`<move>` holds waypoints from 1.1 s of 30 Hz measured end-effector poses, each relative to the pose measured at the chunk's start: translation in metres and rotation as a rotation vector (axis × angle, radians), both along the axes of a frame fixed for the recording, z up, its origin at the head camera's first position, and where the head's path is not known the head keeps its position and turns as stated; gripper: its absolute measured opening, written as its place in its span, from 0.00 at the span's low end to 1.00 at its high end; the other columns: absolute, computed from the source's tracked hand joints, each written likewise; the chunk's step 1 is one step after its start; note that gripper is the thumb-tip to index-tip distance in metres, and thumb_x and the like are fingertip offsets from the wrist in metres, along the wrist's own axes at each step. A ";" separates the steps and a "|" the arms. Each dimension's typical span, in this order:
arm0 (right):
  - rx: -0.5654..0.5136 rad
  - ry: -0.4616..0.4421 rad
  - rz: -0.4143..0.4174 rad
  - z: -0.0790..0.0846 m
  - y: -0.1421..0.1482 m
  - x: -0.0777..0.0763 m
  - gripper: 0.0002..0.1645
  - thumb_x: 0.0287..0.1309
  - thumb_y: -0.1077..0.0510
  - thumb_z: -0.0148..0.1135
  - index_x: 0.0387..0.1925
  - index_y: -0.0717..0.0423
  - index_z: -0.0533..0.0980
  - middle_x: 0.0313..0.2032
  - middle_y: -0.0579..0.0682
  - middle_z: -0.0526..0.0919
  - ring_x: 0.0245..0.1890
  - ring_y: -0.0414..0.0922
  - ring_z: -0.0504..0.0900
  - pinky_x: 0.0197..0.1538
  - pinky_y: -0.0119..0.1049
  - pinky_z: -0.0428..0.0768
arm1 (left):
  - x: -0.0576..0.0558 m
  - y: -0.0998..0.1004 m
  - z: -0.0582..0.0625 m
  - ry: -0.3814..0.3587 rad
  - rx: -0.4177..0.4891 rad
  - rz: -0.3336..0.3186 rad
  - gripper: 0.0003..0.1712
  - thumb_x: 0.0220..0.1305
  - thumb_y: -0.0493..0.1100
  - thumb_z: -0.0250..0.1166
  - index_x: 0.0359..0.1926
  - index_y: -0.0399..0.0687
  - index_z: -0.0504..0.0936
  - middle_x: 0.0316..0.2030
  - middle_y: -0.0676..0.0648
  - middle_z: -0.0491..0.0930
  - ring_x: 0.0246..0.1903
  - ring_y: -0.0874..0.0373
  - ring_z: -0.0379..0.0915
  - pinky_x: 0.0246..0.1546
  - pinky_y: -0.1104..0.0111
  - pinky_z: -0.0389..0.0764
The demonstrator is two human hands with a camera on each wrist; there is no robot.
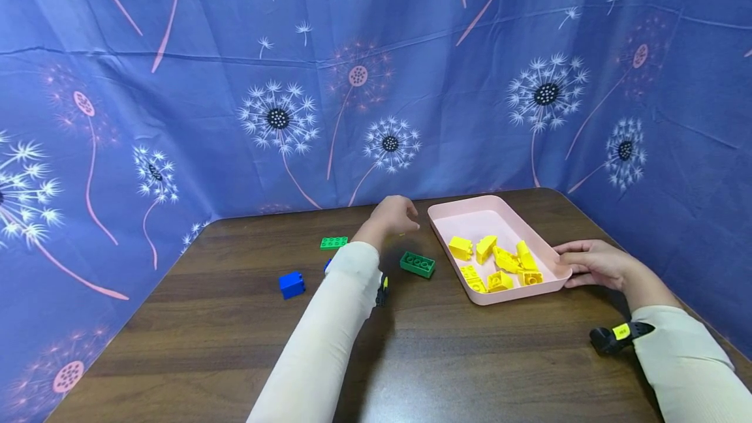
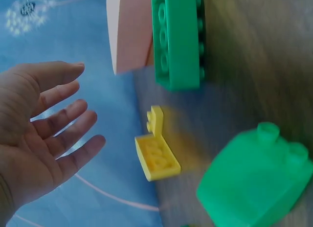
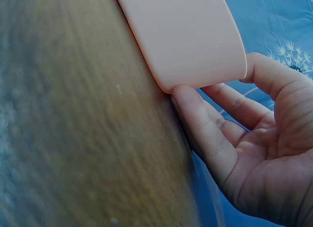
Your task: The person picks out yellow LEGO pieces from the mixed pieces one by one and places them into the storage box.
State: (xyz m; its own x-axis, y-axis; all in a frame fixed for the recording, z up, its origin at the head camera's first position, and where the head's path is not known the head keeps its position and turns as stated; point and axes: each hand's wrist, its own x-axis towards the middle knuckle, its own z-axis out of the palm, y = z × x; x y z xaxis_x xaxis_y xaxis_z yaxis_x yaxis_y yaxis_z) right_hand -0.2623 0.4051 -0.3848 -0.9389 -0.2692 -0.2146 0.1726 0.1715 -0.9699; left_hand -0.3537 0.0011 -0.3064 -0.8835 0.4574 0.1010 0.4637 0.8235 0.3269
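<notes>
My left hand (image 1: 395,215) hovers over the back of the table, fingers apart and holding nothing. In the left wrist view a yellow piece (image 2: 157,158) lies on the table just beyond the fingertips of that hand (image 2: 54,124). A dark green brick (image 1: 418,264) sits on its side between the left hand and the pink tray (image 1: 490,204). My right hand (image 1: 599,263) grips the tray's near right corner; in the right wrist view its fingers (image 3: 200,124) lie against the tray wall (image 3: 190,41). Several yellow bricks (image 1: 499,281) are loose inside the tray.
A blue brick (image 1: 292,285) and a light green brick (image 1: 333,243) are on the left part of the table (image 1: 194,344). The left forearm partly hides another blue piece (image 1: 327,264). A patterned blue cloth (image 1: 376,51) hangs behind the table and along its sides.
</notes>
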 end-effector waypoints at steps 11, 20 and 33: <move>0.058 -0.002 -0.037 0.000 -0.003 0.000 0.30 0.63 0.63 0.57 0.61 0.78 0.64 0.39 0.50 0.84 0.34 0.48 0.85 0.40 0.46 0.84 | -0.021 -0.022 -0.007 -0.102 0.011 0.153 0.23 0.59 0.44 0.70 0.55 0.43 0.81 0.52 0.45 0.79 0.51 0.52 0.71 0.53 0.64 0.75; 0.062 -0.007 -0.049 0.001 -0.006 0.000 0.34 0.63 0.63 0.58 0.63 0.79 0.60 0.39 0.50 0.84 0.34 0.47 0.85 0.40 0.47 0.84 | -0.028 -0.032 -0.024 -0.131 -0.026 0.248 0.27 0.63 0.42 0.66 0.63 0.45 0.76 0.60 0.42 0.73 0.60 0.47 0.68 0.57 0.61 0.72; 0.070 -0.001 -0.052 0.003 -0.006 0.002 0.32 0.62 0.63 0.58 0.62 0.79 0.62 0.39 0.50 0.84 0.34 0.48 0.85 0.40 0.46 0.84 | -0.026 -0.034 -0.034 -0.139 -0.103 0.303 0.21 0.60 0.36 0.65 0.56 0.44 0.81 0.52 0.46 0.80 0.47 0.52 0.74 0.53 0.62 0.75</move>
State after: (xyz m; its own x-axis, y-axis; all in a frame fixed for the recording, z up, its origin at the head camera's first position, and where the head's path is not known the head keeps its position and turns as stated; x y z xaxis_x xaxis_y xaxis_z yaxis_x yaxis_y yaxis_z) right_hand -0.2604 0.3991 -0.3813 -0.9509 -0.2043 -0.2325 0.1844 0.2293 -0.9557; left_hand -0.3801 -0.0328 -0.3408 -0.9828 0.1737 -0.0625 0.1501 0.9489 0.2776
